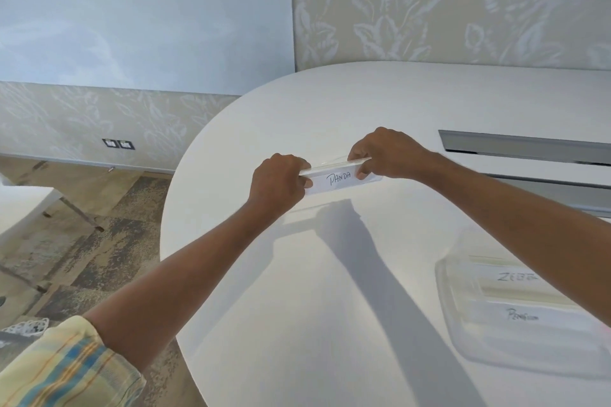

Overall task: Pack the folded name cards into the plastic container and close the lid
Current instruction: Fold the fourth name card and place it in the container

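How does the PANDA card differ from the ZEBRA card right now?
The PANDA card is held at both ends by the left hand and right hand, out over the table. The ZEBRA card lies in the container, untouched, its lettering blurred. Both are white and handwritten.

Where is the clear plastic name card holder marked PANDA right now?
In the head view, the clear plastic name card holder marked PANDA is mid-frame over the white oval table, gripped at its ends by the left hand and right hand.
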Action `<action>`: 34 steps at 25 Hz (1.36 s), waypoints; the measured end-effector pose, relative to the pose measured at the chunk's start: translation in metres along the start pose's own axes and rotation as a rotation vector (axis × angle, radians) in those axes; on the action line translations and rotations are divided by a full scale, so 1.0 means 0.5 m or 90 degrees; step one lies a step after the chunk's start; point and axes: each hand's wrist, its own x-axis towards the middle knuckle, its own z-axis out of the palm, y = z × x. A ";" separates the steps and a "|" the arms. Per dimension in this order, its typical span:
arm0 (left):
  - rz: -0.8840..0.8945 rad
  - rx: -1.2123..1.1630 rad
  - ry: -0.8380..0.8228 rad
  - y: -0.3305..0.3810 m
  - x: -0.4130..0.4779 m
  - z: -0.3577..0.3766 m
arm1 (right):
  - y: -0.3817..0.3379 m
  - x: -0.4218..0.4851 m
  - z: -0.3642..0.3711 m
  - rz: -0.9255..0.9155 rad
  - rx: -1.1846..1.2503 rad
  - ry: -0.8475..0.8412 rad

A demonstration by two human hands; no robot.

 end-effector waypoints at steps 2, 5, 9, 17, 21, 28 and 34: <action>0.027 -0.010 0.001 0.047 -0.005 0.001 | 0.036 -0.050 -0.015 0.019 0.007 0.018; 0.070 -0.015 0.002 0.120 -0.015 0.009 | 0.091 -0.125 -0.034 0.053 0.028 0.032; 0.122 -0.016 -0.014 0.229 -0.035 0.021 | 0.167 -0.236 -0.059 0.086 0.024 0.046; 0.227 -0.028 -0.061 0.423 -0.099 0.059 | 0.307 -0.449 -0.068 0.160 0.107 0.072; 0.263 -0.027 -0.087 0.493 -0.131 0.091 | 0.356 -0.537 -0.056 0.177 0.107 0.068; 0.301 -0.016 -0.154 0.548 -0.157 0.165 | 0.404 -0.621 -0.001 0.189 0.128 0.042; 0.342 0.049 -0.192 0.555 -0.177 0.209 | 0.409 -0.634 0.047 0.170 0.088 -0.014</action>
